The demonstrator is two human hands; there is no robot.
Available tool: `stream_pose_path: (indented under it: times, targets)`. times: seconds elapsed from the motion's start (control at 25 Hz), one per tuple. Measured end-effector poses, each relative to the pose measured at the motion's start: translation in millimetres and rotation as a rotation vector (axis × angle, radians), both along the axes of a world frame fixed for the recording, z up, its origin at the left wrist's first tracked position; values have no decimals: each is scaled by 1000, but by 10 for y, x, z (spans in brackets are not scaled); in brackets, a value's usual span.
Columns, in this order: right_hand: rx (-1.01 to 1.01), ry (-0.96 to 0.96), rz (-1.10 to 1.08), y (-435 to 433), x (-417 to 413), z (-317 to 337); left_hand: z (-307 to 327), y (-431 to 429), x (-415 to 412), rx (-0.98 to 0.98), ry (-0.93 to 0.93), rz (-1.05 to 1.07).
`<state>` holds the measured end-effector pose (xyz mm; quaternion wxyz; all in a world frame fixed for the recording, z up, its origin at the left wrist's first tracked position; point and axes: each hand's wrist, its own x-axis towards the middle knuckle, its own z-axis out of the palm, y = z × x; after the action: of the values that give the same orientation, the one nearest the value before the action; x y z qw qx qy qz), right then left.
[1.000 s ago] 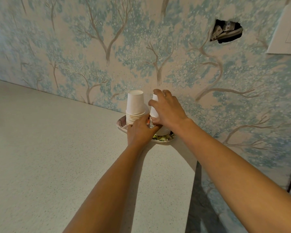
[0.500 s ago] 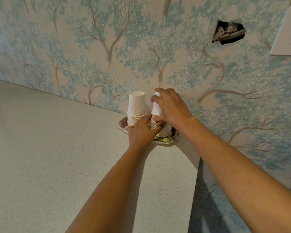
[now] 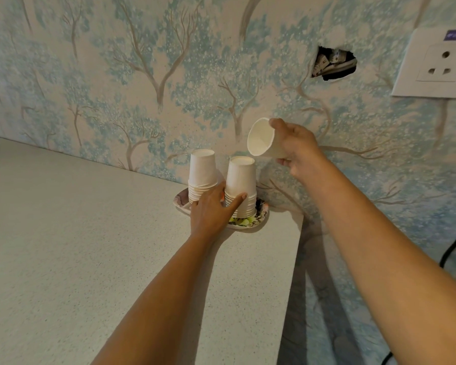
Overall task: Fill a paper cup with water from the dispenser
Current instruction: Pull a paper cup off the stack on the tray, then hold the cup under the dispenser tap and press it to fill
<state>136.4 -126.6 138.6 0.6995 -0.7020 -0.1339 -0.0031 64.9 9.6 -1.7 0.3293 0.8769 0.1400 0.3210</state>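
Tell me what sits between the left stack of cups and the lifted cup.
In the head view, the right stack stands between the left stack and the lifted cup.

Two cup stacks (image 3: 203, 177) (image 3: 241, 188), one loose cup (image 3: 263, 142), one plate (image 3: 261, 218), two hands (image 3: 211, 209) (image 3: 299, 147).

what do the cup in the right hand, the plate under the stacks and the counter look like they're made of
Cup: thin matte white paper, to judge by its rolled rim and nested stacks.
Plate: probably disposable paper or foam, with a printed pattern and a thin, slightly upturned edge.
Counter: pale speckled stone or laminate with a smooth, low sheen; which one cannot be told.
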Motion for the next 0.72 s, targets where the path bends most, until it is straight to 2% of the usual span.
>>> stream_pose_path:
  times: [0.28,0.44,0.6,0.72]
  targets:
    - [246,436,190,-383,-234,-66,13,-92,-69,-76,-94,3]
    - [324,502,205,-540,-391,-136,161,-405,-266,-63,-314,2]
    - [339,531,228,-618,-642,-212,432,-791,-430,-274,-261,-277]
    - [284,527,260,-712,-867,-242,559,-1080,-587,-373,-268,-397]
